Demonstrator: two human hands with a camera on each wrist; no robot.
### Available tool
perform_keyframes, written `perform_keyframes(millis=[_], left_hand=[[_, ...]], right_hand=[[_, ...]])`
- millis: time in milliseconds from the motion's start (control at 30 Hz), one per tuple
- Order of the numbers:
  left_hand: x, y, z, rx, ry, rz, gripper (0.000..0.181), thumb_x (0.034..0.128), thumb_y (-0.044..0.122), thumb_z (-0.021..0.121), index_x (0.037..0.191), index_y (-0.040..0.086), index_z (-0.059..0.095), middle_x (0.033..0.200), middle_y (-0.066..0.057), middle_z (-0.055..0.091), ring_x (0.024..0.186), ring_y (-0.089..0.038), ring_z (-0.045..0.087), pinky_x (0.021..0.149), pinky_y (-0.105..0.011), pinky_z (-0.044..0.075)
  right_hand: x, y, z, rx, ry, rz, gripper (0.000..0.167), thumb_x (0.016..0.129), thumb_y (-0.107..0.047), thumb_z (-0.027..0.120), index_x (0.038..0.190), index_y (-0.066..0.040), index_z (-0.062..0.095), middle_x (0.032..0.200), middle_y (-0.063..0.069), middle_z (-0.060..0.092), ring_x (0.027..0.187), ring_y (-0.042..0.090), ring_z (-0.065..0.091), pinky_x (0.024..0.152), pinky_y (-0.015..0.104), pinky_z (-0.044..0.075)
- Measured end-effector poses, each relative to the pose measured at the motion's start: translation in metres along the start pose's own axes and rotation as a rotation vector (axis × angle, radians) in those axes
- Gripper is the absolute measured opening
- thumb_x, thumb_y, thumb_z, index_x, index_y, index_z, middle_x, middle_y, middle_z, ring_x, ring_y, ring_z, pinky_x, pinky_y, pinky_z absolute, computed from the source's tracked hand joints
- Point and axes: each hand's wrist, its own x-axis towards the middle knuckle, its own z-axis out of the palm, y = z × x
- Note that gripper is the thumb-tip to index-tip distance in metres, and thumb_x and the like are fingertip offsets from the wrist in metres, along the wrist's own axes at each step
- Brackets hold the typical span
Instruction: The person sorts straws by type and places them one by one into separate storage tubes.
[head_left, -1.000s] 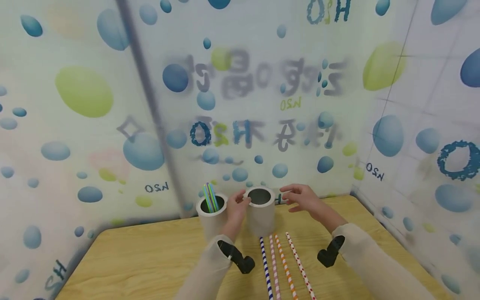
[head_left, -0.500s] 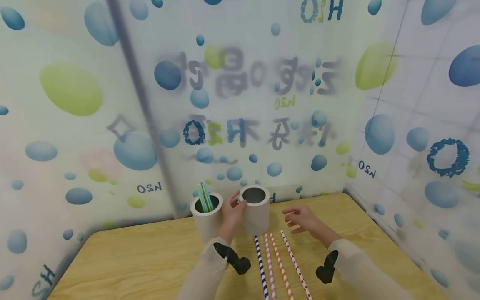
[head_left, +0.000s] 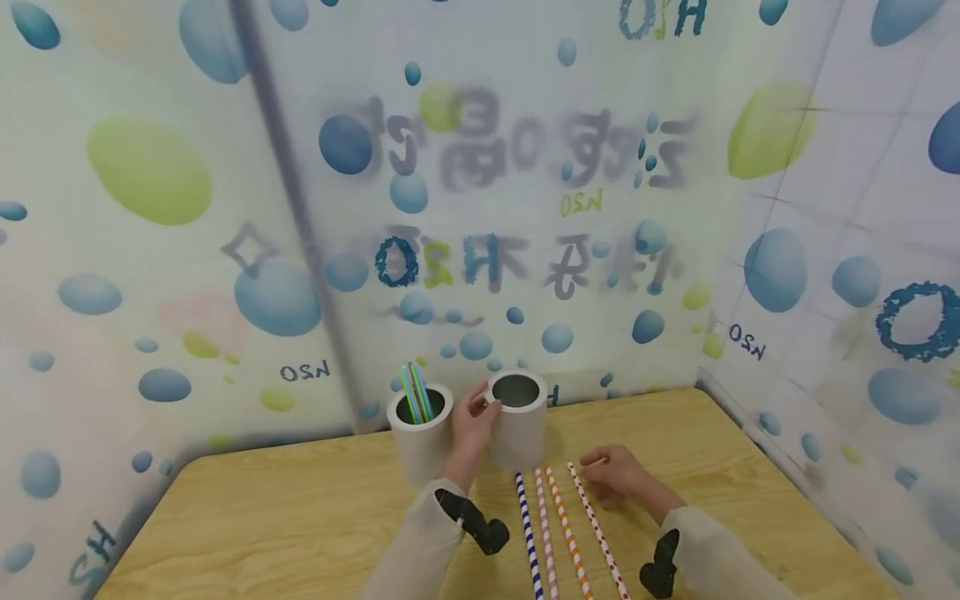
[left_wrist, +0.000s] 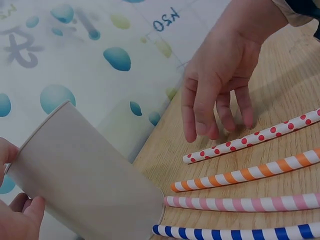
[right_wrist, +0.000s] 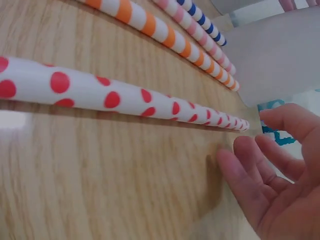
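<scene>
My left hand (head_left: 471,432) holds the left side of a whitish cylindrical cup (head_left: 521,437), thumb in front near the rim, a finger farther back. The cup stands upright with a dark, hollow inside. My right hand (head_left: 619,473) hovers low over the table beside the far end of a red-dotted white paper straw (head_left: 597,527); in the right wrist view its loosely bent fingers (right_wrist: 240,170) are apart from the straw. Alongside lie an orange-striped straw (head_left: 568,533), a pink-striped straw (left_wrist: 240,203) and a blue-striped straw (head_left: 529,533), roughly parallel.
A second whitish cup (head_left: 422,450) stands left of my left hand, with several thin green, blue and purple straws (head_left: 417,396) leaning in it. The wooden table (head_left: 285,517) backs onto a wall (head_left: 480,200) printed with blue and green drops.
My right hand has come down from beside the right cup's rim to the far end of the red-dotted straw. My left hand stays at the cup; the straws lie as before.
</scene>
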Motion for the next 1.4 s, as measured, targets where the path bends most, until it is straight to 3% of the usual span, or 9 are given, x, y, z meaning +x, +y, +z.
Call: perform_keyframes(millis=[233, 500, 800, 1200, 1400], left_hand=[[-0.002, 0.002, 0.0, -0.015, -0.014, -0.025, 0.044, 0.0856, 0.004, 0.059, 0.129, 0.0, 0.049, 0.123, -0.026, 0.049, 0.112, -0.035, 0.047, 0.095, -0.044, 0.041], [-0.001, 0.002, -0.001, -0.01, -0.024, -0.028, 0.045, 0.0852, 0.004, 0.06, 0.128, 0.0, 0.049, 0.121, -0.025, 0.05, 0.11, -0.033, 0.048, 0.094, -0.043, 0.042], [0.0, 0.004, -0.003, 0.007, -0.018, -0.024, 0.044, 0.086, 0.004, 0.059, 0.129, 0.0, 0.049, 0.12, -0.024, 0.052, 0.108, -0.032, 0.049, 0.093, -0.043, 0.043], [-0.001, 0.007, -0.009, -0.014, -0.016, -0.021, 0.045, 0.086, 0.004, 0.059, 0.13, 0.0, 0.048, 0.121, -0.025, 0.051, 0.11, -0.033, 0.049, 0.094, -0.045, 0.041], [-0.001, 0.006, -0.005, 0.003, -0.058, -0.021, 0.045, 0.0867, 0.005, 0.059, 0.13, 0.0, 0.048, 0.122, -0.026, 0.05, 0.112, -0.034, 0.048, 0.095, -0.044, 0.041]], right_hand=[[0.003, 0.007, 0.007, -0.021, 0.046, 0.083, 0.031, 0.077, -0.01, 0.068, 0.105, 0.001, 0.059, 0.077, 0.008, 0.054, 0.061, 0.018, 0.051, 0.045, 0.028, 0.048], [0.005, 0.003, 0.013, -0.124, 0.055, 0.103, 0.033, 0.078, -0.014, 0.07, 0.106, 0.0, 0.058, 0.072, 0.006, 0.05, 0.057, 0.016, 0.047, 0.043, 0.025, 0.045], [0.007, 0.003, 0.024, -0.128, 0.074, 0.076, 0.036, 0.072, -0.007, 0.074, 0.102, -0.001, 0.057, 0.062, 0.003, 0.046, 0.049, 0.012, 0.043, 0.041, 0.026, 0.047], [0.01, -0.003, 0.027, -0.27, 0.062, 0.015, 0.036, 0.07, -0.003, 0.075, 0.1, -0.002, 0.055, 0.059, 0.003, 0.047, 0.046, 0.012, 0.043, 0.039, 0.023, 0.044], [0.007, -0.001, 0.022, -0.297, 0.069, 0.032, 0.034, 0.071, -0.001, 0.071, 0.1, -0.001, 0.054, 0.061, 0.004, 0.048, 0.046, 0.012, 0.045, 0.04, 0.023, 0.046]])
